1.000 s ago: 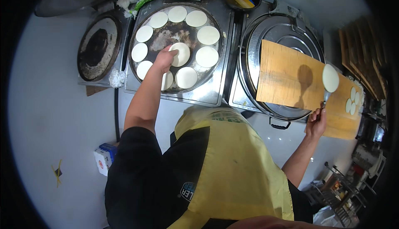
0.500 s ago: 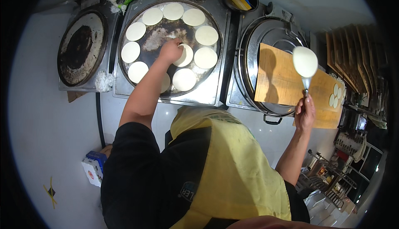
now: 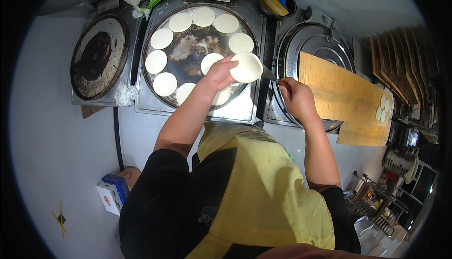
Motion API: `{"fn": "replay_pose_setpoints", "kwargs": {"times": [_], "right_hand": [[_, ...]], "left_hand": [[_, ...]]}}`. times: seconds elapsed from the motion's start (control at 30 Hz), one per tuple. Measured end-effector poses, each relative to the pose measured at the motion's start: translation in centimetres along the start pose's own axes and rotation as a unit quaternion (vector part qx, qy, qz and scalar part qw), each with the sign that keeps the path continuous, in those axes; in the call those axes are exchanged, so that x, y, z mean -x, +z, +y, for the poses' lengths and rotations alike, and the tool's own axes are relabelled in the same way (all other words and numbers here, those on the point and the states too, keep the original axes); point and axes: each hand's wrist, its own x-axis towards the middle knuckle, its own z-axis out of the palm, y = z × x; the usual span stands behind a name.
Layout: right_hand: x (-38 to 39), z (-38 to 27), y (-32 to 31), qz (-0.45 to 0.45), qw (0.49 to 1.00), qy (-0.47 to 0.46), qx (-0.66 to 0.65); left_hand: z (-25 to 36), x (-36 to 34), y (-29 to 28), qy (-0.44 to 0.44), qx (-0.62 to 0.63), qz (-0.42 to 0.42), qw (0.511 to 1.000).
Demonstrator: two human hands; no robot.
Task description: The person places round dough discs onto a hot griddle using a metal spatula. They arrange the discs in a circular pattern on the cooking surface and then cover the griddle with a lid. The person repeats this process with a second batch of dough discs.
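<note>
My right hand is closed round the handle of a metal spatula. A flat white dough round lies on the spatula's blade, above the griddle's right edge. My left hand grips the left edge of that round, thumb on top; its other fingers are partly hidden. Below is a large round griddle with a dark, worn surface. Several more dough rounds form a ring along its rim, and another round lies further in, partly behind my left hand.
A second round griddle stands at the left. To the right, a wooden board with several small dough rounds at its far end lies across a lidded round pan. A dark bowl with a blue-handled brush sits behind.
My left hand has moved right from the griddle's middle to the round on the spatula. My right hand has swung the spatula left, from over the board to the griddle's edge.
</note>
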Motion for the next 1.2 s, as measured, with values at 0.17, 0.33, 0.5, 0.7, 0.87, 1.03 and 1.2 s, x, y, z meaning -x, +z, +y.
{"fn": "replay_pose_setpoints", "kwargs": {"times": [0.17,0.33,0.5,0.7,0.87,1.03,1.2], "right_hand": [[0.8,4.0,0.6,0.057,0.995,0.006,-0.076],[3.3,5.8,-1.3,0.02,0.977,0.153,-0.147],[6.5,10.1,-0.8,0.064,0.961,0.196,-0.182],[8.8,10.7,-2.5,0.091,0.938,0.231,-0.241],[10.4,14.2,-3.6,0.158,0.891,0.235,-0.355],[12.4,20.8,-6.2,0.294,0.7,0.238,-0.605],[14.8,32.7,-10.1,0.424,0.509,0.33,-0.673]], "left_hand": [[3.4,-1.7,-3.5,0.018,-0.101,0.102,0.989],[8.2,-5.8,-7.6,0.072,-0.152,0.138,0.976],[9.1,-10.1,-9.3,0.079,-0.202,0.203,0.955],[9.5,-10.8,-12.3,0.188,-0.385,0.3,0.852],[10.2,-8.0,-11.0,0.369,-0.472,0.398,0.695],[2.1,-5.2,-4.4,0.438,-0.501,0.23,0.71],[-11.2,-1.2,8.3,0.36,-0.671,-0.011,0.648]]}}
